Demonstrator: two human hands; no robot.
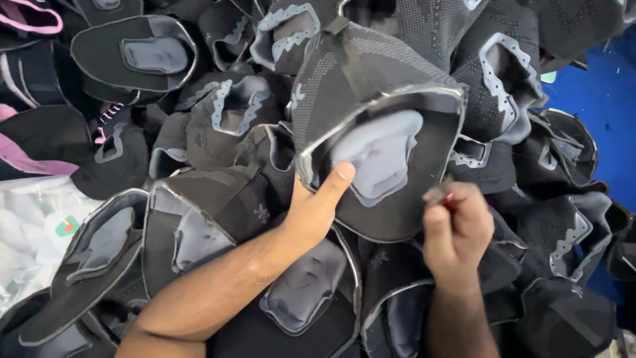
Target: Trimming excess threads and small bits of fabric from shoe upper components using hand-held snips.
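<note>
Shoe upper [391, 132], black knit with a grey insole patch facing up, is held above the middle of a big pile of like uppers [218, 113]. It is gripped at its lower left edge by the left hand [317, 209], the thumb pressed on the inner face and the other fingers hidden behind it. The right hand [457, 229] is closed just below the upper's right edge, its fingers pinched on a small red thing [449, 201], too blurred to be named. A slip could be judged likely: the upper is held at one edge only, so it may fold or drop back into the pile. Pink-trimmed pieces [26, 20] are seen at the far left, a blue floor [606, 99] at the right.
</note>
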